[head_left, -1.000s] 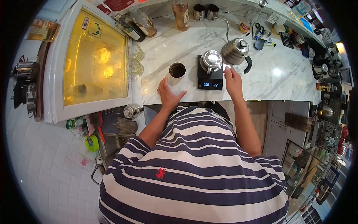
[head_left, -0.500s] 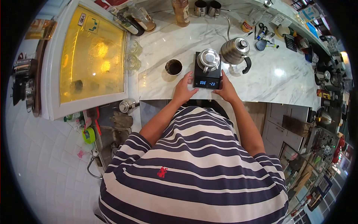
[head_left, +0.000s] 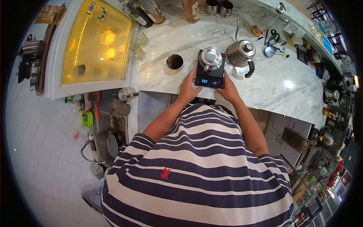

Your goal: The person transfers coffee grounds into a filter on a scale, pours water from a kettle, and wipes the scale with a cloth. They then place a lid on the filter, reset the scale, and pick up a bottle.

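My left hand [head_left: 188, 87] and my right hand [head_left: 229, 87] grip a black digital coffee scale [head_left: 202, 75] by its two sides, fingers along the edges and thumbs at the near corners. Blue digits glow on its display. On the scale's platform stands a shiny metal vessel [head_left: 211, 58] with small side tabs, which looks like a phin coffee filter. Left of the scale is a cup [head_left: 174, 62] with dark grounds inside, touched by neither hand. A steel gooseneck kettle [head_left: 241, 54] stands close on the right, its black handle toward me.
A yellow-lit glass-fronted cabinet [head_left: 99, 43] borders the marble counter [head_left: 159, 81] on the left, with drinking glasses [head_left: 140, 45] beside it. Metal pitchers [head_left: 211, 6] and bottles line the back. Scissors [head_left: 273, 33], pens and a calculator [head_left: 302, 55] lie at the right.
The camera view has shifted and turned slightly, showing more of the sink at left. Both hands keep their hold on the scale, and its weight digits read differently.
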A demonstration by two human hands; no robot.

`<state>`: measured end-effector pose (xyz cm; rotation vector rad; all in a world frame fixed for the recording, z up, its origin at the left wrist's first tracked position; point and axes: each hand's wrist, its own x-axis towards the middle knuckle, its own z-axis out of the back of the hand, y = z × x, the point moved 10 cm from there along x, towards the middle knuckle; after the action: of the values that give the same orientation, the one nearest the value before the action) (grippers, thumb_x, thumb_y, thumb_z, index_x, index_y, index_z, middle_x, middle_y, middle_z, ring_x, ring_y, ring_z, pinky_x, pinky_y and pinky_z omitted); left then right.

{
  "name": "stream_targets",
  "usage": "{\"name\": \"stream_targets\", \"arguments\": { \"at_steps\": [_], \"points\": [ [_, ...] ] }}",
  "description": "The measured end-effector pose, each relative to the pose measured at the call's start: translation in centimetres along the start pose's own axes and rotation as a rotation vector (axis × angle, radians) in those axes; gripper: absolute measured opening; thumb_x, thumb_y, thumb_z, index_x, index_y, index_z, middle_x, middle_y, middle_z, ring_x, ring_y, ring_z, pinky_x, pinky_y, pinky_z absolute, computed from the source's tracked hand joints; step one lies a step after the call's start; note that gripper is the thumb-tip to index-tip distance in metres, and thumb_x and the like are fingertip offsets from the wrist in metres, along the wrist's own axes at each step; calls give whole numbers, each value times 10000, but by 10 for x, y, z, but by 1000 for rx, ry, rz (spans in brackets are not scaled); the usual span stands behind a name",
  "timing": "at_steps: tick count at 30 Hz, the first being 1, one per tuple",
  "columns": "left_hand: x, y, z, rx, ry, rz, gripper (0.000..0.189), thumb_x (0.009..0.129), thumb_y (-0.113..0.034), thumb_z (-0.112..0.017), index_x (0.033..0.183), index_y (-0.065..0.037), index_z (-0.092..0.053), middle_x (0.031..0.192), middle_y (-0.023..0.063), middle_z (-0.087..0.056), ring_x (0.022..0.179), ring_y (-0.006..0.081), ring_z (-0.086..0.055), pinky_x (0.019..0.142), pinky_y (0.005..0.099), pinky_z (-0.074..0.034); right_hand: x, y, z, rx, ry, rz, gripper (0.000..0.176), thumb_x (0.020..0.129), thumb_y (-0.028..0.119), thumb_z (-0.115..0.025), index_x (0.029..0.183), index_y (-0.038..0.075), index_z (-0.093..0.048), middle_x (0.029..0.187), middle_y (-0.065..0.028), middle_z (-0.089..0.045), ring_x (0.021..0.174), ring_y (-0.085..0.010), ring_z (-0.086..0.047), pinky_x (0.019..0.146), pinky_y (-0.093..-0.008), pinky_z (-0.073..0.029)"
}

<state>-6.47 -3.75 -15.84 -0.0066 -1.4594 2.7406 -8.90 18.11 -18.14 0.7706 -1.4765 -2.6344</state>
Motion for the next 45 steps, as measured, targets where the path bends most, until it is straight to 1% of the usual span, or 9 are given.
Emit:
{"name": "stream_targets", "arguments": {
  "at_steps": [8, 12, 13, 16, 22, 25, 28, 40, 45],
  "points": [
    [-5, 5, 1, 24, -98, 9, 1007, 798, -239, -929, 1618, -105, -361, 1280, 150, -700, 1124, 278, -691, 933, 439, -557, -2, -7, 5, 23, -7, 61, 1146, 752, 24, -863, 1688, -1, -203, 1107, -187, -713, 931, -301, -716, 871, -387, -571],
    [-12, 13, 9, 91, -164, 41, 838, 856, -252, -884, 1560, -92, -457, 1291, 139, -704, 1079, 271, -688, 909, 426, -551, -4, -21, 7, 32, 8, 67, 1065, 775, 99, -878, 1665, 25, -298, 1101, -172, -720, 926, -289, -724, 878, -386, -574],
    [-14, 14, 12, 104, -208, 55, 735, 876, -234, -866, 1507, -83, -522, 1250, 122, -721, 1031, 246, -676, 881, 410, -547, -3, -24, 6, 30, 20, 70, 1040, 783, 121, -881, 1657, 33, -324, 1100, -169, -722, 924, -286, -726, 879, -384, -574],
    [-9, 28, 14, 48, -251, 134, 642, 870, -238, -873, 1429, -75, -602, 1167, 96, -735, 969, 222, -656, 841, 387, -543, -2, -32, 8, 60, 21, 63, 951, 802, 181, -877, 1618, 48, -407, 1051, -156, -730, 903, -276, -725, 866, -373, -572],
    [-1, 21, 12, 138, -311, 110, 512, 843, -282, -900, 1276, -79, -717, 980, 56, -687, 867, 210, -614, 788, 359, -532, 8, -43, 8, 129, 44, 27, 794, 847, 193, -858, 1540, 27, -510, 943, -115, -726, 863, -220, -711, 827, -349, -564],
    [1, 19, 11, 165, -308, 115, 515, 836, -302, -902, 1269, -87, -723, 941, 43, -667, 871, 206, -607, 789, 356, -528, 12, -49, 2, 257, 94, 0, 723, 898, 124, -837, 1529, 6, -505, 932, -42, -664, 754, -111, -636, 651, -279, -541],
    [3, 19, 10, 229, -281, 119, 524, 832, -315, -904, 1272, -95, -723, 934, 35, -667, 868, 204, -607, 790, 361, -530, 11, -52, 4, 276, 132, -50, 675, 915, 117, -823, 1508, 3, -521, 922, -34, -652, 743, -112, -635, 622, -265, -532],
    [4, 23, 11, 194, -297, 172, 519, 831, -346, -890, 1244, -81, -722, 842, 50, -653, 829, 251, -631, 745, 406, -519, 10, -55, 6, 384, 161, -78, 611, 921, 103, -803, 1468, 3, -550, 920, -43, -642, 740, -130, -648, 625, -287, -544],
    [7, 26, 9, 240, -238, 190, 593, 836, -358, -890, 1331, -100, -690, 856, 24, -650, 796, 198, -613, 740, 370, -531, 10, -56, 6, 389, 160, -78, 596, 928, 89, -792, 1465, -3, -550, 917, -45, -644, 729, -130, -637, 613, -288, -535]
  ]
}}
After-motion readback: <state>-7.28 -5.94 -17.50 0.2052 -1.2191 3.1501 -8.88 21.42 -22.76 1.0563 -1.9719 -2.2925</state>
